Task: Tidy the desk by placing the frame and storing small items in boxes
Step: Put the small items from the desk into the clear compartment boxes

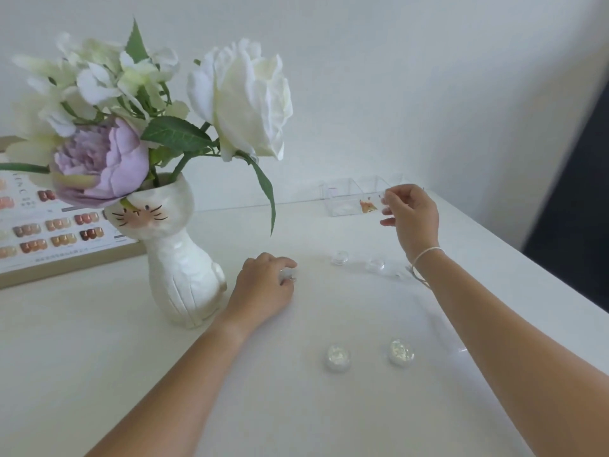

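Observation:
My right hand [412,216] is raised at the back right of the white desk [131,357]. Its fingertips pinch a small clear item, held just beside the clear plastic boxes [342,194]. One box compartment shows something orange [368,206]. My left hand [263,285] rests on the desk to the right of the vase, fingers curled around a small clear jar [287,275]. Two more small clear jars [339,257] [375,263] stand between my hands. Two glittery round jars [336,356] [400,352] lie nearer to me. The wooden frame [66,258] with nail colour swatches lies at the far left.
A white cat-shaped vase [179,258] with white and purple flowers stands left of my left hand, partly hiding the frame. The desk's right edge [527,255] runs diagonally, with dark floor beyond it. A white wall closes the back.

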Available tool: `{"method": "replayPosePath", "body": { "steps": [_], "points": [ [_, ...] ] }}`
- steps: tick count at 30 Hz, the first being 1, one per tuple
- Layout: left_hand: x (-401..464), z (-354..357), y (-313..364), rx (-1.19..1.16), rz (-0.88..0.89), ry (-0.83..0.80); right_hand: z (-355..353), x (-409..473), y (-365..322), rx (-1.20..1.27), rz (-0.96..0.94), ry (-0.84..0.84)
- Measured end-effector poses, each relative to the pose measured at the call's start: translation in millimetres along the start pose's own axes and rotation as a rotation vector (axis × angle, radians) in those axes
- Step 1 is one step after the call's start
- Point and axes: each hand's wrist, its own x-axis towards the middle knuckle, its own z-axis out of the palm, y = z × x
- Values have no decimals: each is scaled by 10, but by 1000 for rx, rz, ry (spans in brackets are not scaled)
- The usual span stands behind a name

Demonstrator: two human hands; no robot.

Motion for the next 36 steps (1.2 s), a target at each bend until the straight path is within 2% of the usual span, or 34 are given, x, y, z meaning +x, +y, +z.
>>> {"method": "replayPosePath", "body": {
  "steps": [7,13,22,31,36],
  "points": [
    [70,67,-79,-239,40,148,354,648,156,-142,-60,-27],
    [214,109,-74,-278,50,189,554,1087,402,-560,-186,-84],
    [270,123,-137,-397,24,278,655,1107,610,-863,-158,-197],
    [293,44,-103,-497,-61,354,53,598,379,-720,-249,-344],
    [399,5,114,-618,-95,339,-530,242,454,-766,-108,-426]
  ]
}}
